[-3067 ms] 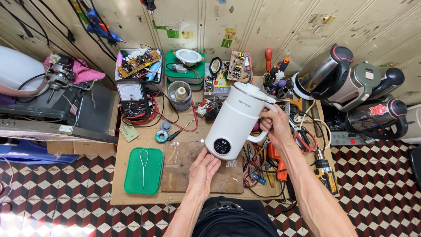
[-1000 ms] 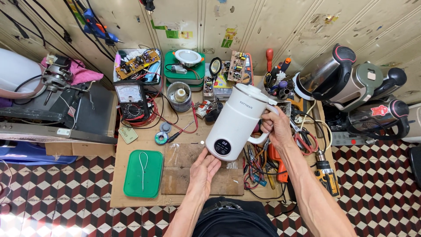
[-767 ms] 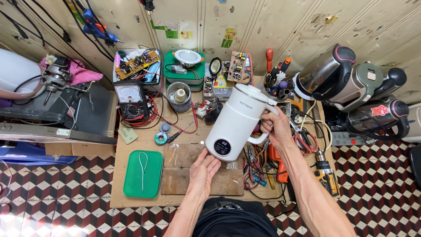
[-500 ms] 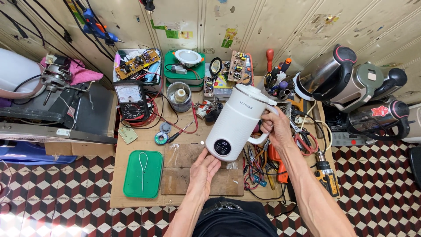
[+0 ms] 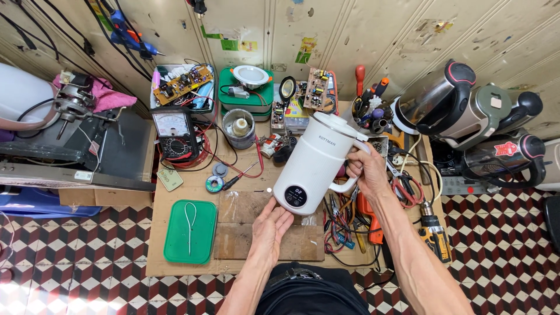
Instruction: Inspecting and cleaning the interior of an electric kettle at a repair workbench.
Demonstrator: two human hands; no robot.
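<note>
Hands (image 5: 366,170) tilt white kettle (image 5: 313,164) above wooden board (image 5: 256,233).

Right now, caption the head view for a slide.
Both hands, right hand and left hand, hold a white electric kettle over a cluttered workbench.

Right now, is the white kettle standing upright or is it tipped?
Tipped. The white kettle leans with its lid toward the wall, held above the table by the right hand at the handle and the left hand under its base.
</note>
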